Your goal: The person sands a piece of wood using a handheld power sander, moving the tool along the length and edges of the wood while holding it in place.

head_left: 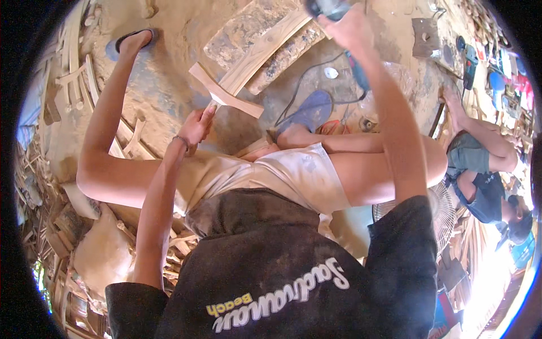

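A pale wooden sword [265, 52] with a curved crossguard slants away from me, its blade lying across rough wooden blocks [234, 31]. My left hand [197, 127] is closed around its grip, just below the guard. At the top edge, my right hand [351, 33] grips a power tool [358, 73], apparently an angle grinder, with a teal body. The tool's dark front end is at the far part of the blade; blur and the picture's edge hide whether they touch. A dark cord runs from the tool's rear across the floor.
My legs spread on either side, with a blue slipper [313, 110] near the cord. Curved wood offcuts [76, 79] pile up at left. A wire-caged fan [443, 217] stands by my right side. Another person [480, 164] sits at far right, near another teal power tool [470, 66].
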The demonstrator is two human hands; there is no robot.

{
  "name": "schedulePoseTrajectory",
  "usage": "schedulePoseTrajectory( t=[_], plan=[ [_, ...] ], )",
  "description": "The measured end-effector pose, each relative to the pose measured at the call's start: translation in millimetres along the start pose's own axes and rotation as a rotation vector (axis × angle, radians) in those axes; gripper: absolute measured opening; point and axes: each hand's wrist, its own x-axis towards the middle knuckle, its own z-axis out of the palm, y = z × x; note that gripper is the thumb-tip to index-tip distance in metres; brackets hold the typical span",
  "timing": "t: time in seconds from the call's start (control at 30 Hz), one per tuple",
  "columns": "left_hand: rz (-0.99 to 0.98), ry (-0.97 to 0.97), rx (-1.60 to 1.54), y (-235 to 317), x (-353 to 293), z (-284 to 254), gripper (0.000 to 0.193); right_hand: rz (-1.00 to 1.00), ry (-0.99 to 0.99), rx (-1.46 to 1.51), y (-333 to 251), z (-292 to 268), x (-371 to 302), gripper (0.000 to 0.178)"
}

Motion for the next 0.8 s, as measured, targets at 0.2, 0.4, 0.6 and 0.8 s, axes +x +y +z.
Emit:
schedulePoseTrajectory(
  t=[0.2,0.4,0.6,0.8],
  plan=[
    [0.005,-0.005,-0.031,-19.3,8.4,-3.1,0.053,-0.254,-0.397,0.118,-100.8,-4.8,-110.7,0.084],
    [-0.076,-0.028,-0.014,-80.0,-8.9,-38.9,0.043,-0.128,-0.335,0.1,-64.0,-13.0,-102.2,0.093],
    [-0.07,-0.09,0.01,-77.2,-12.8,-42.3,0.046,0.038,-0.128,-0.042,-9.1,-22.5,-37.8,0.094],
    [-0.128,-0.121,0.063,-81.5,0.8,-53.8,0.055,0.146,-0.153,-0.014,75.4,-22.6,19.5,0.097]
  ],
)
